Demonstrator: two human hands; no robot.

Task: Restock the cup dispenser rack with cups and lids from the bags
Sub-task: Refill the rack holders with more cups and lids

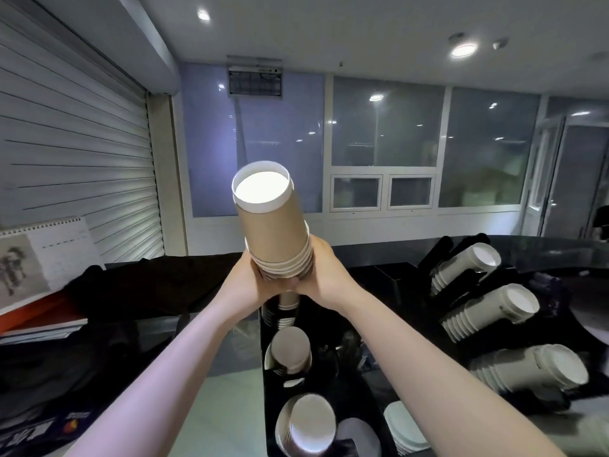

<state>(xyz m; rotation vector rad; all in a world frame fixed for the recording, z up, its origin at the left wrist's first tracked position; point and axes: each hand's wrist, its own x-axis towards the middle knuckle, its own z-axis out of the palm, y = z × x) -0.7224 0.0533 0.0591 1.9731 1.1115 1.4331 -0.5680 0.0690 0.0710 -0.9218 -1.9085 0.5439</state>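
Note:
A stack of brown paper cups (pixel 273 232), bottoms up and tilted toward me, stands raised at the middle of the view. My left hand (pixel 253 282) grips its lower rims from the left and my right hand (pixel 324 272) grips them from the right. Directly below stands the black cup dispenser rack (pixel 267 384), with brown cups (pixel 291 352) poking out of its slots. The lowest slot holds another brown stack (pixel 308 425). White lids (pixel 403 430) lie at the rack's lower right.
To the right, a second black rack (pixel 461 285) holds three slanted rows of white cups (pixel 494 311). A dark counter (pixel 379 255) runs behind. Books and a calendar (pixel 43 258) sit at the left, by a roller shutter. Windows fill the far wall.

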